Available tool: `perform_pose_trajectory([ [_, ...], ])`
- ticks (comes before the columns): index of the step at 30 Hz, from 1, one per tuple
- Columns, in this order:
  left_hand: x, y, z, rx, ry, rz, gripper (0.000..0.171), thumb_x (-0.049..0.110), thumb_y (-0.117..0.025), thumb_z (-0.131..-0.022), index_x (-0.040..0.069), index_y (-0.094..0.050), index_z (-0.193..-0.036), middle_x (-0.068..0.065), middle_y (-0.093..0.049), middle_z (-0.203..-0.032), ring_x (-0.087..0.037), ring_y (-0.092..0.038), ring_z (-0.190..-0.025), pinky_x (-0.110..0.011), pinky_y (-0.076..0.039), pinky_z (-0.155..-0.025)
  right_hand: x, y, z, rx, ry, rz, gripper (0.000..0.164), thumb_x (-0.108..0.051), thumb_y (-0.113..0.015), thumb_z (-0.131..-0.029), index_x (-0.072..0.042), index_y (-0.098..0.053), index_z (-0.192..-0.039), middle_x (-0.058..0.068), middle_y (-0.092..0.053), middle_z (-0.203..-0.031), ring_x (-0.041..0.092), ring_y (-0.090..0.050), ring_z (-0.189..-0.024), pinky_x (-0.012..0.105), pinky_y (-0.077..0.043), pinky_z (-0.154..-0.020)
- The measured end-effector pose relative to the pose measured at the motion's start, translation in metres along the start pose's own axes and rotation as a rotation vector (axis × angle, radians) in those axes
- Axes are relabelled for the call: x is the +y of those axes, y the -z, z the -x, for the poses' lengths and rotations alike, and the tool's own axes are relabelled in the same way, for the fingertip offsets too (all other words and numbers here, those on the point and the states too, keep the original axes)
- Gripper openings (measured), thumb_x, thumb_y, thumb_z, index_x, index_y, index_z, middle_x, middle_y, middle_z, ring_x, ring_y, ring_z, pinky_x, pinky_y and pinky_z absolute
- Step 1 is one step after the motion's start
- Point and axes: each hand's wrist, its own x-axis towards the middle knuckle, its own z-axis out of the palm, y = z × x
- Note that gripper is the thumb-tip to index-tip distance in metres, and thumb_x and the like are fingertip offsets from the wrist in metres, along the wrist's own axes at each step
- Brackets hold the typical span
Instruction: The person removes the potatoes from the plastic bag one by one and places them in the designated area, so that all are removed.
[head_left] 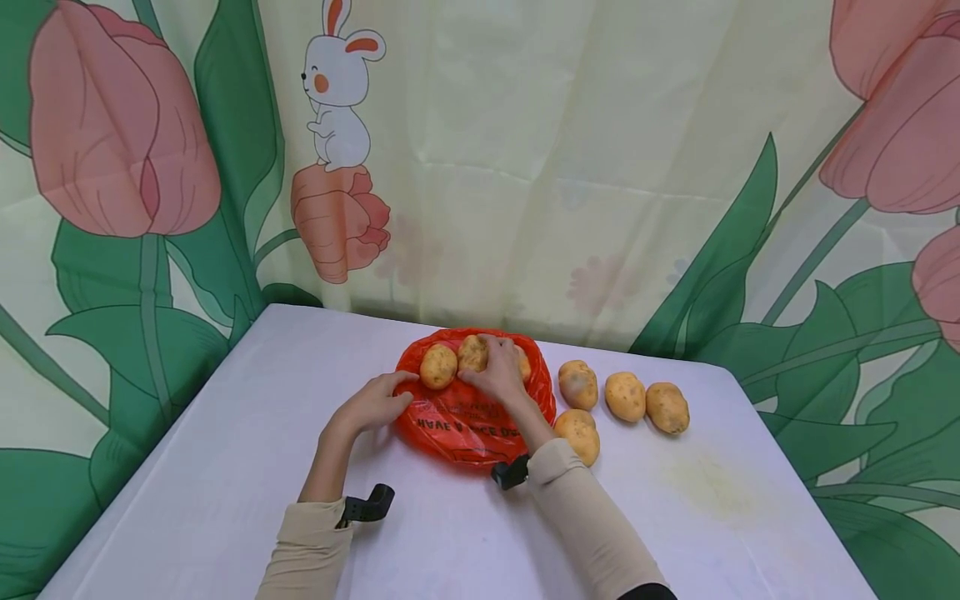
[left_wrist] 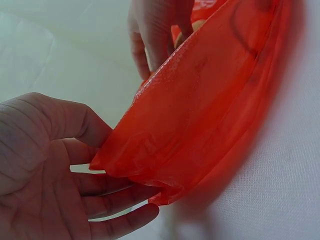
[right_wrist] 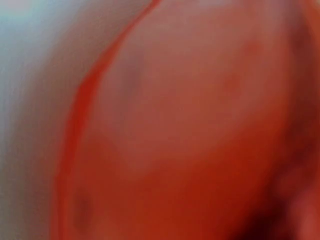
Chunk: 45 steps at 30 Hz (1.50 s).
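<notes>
Lying on the red plastic bag [head_left: 465,429], a yellow-brown potato [head_left: 472,354] with darker patches is grasped between the thumb and fingers of the right hand [head_left: 500,367], which hides part of it. The bag is crumpled, glossy and spread roughly round, its rim raised, dark lettering across its near side. The left hand [head_left: 377,402] holds the bag's left rim between thumb and fingers. Just left of the grasped potato lies a smooth, paler potato [head_left: 438,367]; to its right, another [head_left: 523,364] shows partly behind the right hand. Four loose potatoes [head_left: 625,397] lie right of the bag on the white-covered table [head_left: 225,467], the nearest one partly covered by the right sleeve [head_left: 592,517]. Blurred red plastic fills most of the right wrist view. Behind hangs a tulip-and-rabbit curtain [head_left: 600,167].
</notes>
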Motion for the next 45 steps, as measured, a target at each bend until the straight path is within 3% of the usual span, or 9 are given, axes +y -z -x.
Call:
perform_pose_trajectory([
  [11, 0.002, -0.001, 0.001, -0.008, -0.018, 0.007, 0.047, 0.012, -0.049, -0.099, -0.004, -0.053, -0.144, -0.026, -0.053, -0.146, -0.044, -0.045, -0.138, -0.062, -0.035, -0.115, -0.004, -0.007, 0.0, 0.0, -0.009, 0.076, 0.076, -0.018, -0.087, -0.081, -0.009, -0.05, -0.147, 0.022, -0.044, -0.142, 0.039, -0.046, -0.13, 0.053, -0.048, -0.105],
  [20, -0.001, -0.005, -0.001, -0.006, 0.003, 0.014, 0.047, 0.012, -0.049, -0.1, -0.003, -0.052, -0.144, -0.026, -0.053, -0.146, -0.043, -0.046, -0.137, -0.062, -0.035, -0.115, -0.007, -0.016, -0.001, 0.07, -0.028, 0.169, 0.071, -0.021, -0.087, -0.082, -0.01, -0.052, -0.143, 0.019, -0.049, -0.137, 0.037, -0.054, -0.122, 0.053, -0.053, -0.097],
  [32, 0.0, -0.004, -0.001, 0.0, -0.004, 0.016, 0.047, 0.011, -0.049, -0.1, -0.004, -0.053, -0.144, -0.025, -0.053, -0.146, -0.043, -0.046, -0.137, -0.061, -0.035, -0.115, -0.004, -0.017, -0.001, 0.116, -0.014, 0.134, 0.073, -0.02, -0.086, -0.079, -0.006, -0.052, -0.142, 0.019, -0.051, -0.133, 0.036, -0.051, -0.12, 0.051, -0.051, -0.099],
  [45, 0.002, -0.004, -0.001, -0.006, -0.007, 0.012, 0.047, 0.012, -0.049, -0.1, -0.004, -0.053, -0.144, -0.025, -0.053, -0.146, -0.042, -0.047, -0.135, -0.061, -0.036, -0.115, -0.009, -0.002, 0.019, 0.159, 0.029, -0.028, 0.074, -0.019, -0.082, -0.077, -0.003, -0.051, -0.142, 0.019, -0.052, -0.134, 0.034, -0.051, -0.118, 0.049, -0.047, -0.103],
])
